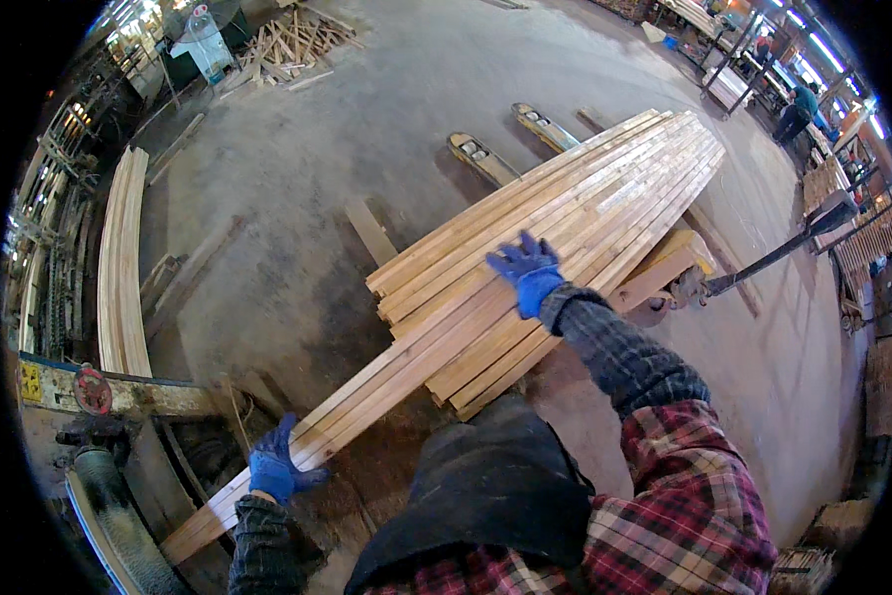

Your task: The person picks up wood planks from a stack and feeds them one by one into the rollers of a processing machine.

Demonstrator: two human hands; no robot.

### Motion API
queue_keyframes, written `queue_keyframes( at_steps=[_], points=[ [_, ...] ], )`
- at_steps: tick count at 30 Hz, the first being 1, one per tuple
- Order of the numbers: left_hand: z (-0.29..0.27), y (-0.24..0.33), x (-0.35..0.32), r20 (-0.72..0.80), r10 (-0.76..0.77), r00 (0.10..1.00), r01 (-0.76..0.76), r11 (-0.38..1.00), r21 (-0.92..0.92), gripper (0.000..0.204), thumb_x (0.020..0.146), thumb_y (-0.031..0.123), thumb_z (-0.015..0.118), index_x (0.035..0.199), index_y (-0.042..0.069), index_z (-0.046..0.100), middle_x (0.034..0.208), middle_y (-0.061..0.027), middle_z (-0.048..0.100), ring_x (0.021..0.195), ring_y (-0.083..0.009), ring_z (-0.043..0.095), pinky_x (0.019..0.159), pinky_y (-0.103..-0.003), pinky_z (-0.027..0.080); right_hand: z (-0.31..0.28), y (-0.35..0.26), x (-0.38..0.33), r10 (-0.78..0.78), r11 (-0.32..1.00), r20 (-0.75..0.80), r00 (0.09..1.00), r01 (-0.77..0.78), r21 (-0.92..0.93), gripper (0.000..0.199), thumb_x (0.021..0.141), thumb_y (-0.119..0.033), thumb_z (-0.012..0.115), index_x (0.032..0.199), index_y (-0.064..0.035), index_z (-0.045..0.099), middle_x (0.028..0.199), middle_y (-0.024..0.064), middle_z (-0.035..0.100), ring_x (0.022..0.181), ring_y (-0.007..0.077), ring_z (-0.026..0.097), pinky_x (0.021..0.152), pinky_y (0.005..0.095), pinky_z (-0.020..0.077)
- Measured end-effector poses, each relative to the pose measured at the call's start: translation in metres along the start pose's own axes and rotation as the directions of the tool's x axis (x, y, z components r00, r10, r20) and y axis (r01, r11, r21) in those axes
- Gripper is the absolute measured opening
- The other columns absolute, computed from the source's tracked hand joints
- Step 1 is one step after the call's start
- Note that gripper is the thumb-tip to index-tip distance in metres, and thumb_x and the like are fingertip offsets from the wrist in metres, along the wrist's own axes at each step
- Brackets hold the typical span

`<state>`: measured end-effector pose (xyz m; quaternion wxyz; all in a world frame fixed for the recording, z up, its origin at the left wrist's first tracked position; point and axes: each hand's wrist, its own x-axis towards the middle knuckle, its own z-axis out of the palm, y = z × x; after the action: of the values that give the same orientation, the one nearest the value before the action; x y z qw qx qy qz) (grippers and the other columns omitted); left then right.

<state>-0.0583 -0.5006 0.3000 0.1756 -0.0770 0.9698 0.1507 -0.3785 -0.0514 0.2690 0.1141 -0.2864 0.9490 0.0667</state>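
A few long, narrow wooden boards [396, 382] lie side by side, running from the lower left up onto a stack of similar boards [604, 213]. My left hand [277, 468], in a blue glove, grips them near their lower-left end, its thumb at one edge and its fingers at the other. My right hand [528, 273], gloved alike, rests palm down on the boards at the middle of the stack, with its fingers spread. The stack lies across a pallet truck, whose yellow fork tips [480, 157] stick out on the far side.
At the lower left stands a machine with a dark roller [118, 521]. A curved pile of long boards [123, 268] lies at the left, and scrap wood [292, 45] is heaped at the back. The truck's dark handle [783, 248] extends right. A person [795, 111] stands far right.
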Motion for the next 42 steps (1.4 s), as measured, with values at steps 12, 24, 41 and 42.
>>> queue_keyframes(
  at_steps=[12, 24, 41, 42],
  points=[
    [0.015, 0.196, 0.13, -0.402, 0.286, 0.87, -0.401, 0.885, -0.238, 0.075, 0.073, 0.038, 0.083, 0.133, 0.005, 0.053, 0.108, -0.0219, 0.068, 0.098, -0.039, 0.067, 0.084, -0.045, 0.055, -0.014, -0.098, -0.027, -0.433, 0.77, -0.361, 0.826, 0.547, 0.329, 0.079, 0.071, -0.032, 0.08, 0.142, -0.0166, 0.047, 0.141, 0.0141, 0.05, 0.133, 0.0337, 0.045, 0.109, 0.053, 0.0349],
    [0.148, 0.304, 0.153, -0.179, 0.035, 0.983, -0.173, 0.488, -0.856, 0.065, 0.082, 0.03, 0.078, 0.134, 0.002, 0.052, 0.113, -0.021, 0.067, 0.103, -0.0325, 0.066, 0.091, -0.043, 0.051, 0.236, 0.061, -0.067, 0.646, -0.231, 0.379, 0.663, -0.303, 0.925, 0.059, 0.092, -0.025, 0.07, 0.14, -0.0002, 0.046, 0.129, 0.0152, 0.057, 0.117, 0.0248, 0.055, 0.1, 0.0363, 0.046],
    [0.517, 0.171, 0.216, 0.435, -0.546, 0.717, 0.242, -0.39, -0.888, 0.049, 0.092, 0.026, 0.071, 0.133, 0.007, 0.053, 0.125, -0.01, 0.06, 0.11, -0.023, 0.06, 0.091, -0.039, 0.052, 0.462, 0.115, 0.025, 0.442, -0.799, 0.798, 0.411, -0.225, 0.558, 0.084, 0.091, -0.067, 0.051, 0.153, -0.0145, 0.029, 0.157, 0.0109, 0.032, 0.141, 0.0278, 0.035, 0.116, 0.043, 0.0265],
    [0.516, 0.167, 0.216, 0.559, -0.486, 0.672, 0.284, -0.528, -0.8, 0.051, 0.092, 0.029, 0.071, 0.134, 0.008, 0.052, 0.126, -0.0101, 0.059, 0.112, -0.0237, 0.059, 0.092, -0.04, 0.052, 0.465, 0.112, 0.033, 0.426, -0.823, 0.826, 0.368, -0.221, 0.523, 0.084, 0.091, -0.067, 0.051, 0.152, -0.0146, 0.029, 0.156, 0.0118, 0.033, 0.14, 0.0298, 0.036, 0.116, 0.045, 0.0276]
  ],
)
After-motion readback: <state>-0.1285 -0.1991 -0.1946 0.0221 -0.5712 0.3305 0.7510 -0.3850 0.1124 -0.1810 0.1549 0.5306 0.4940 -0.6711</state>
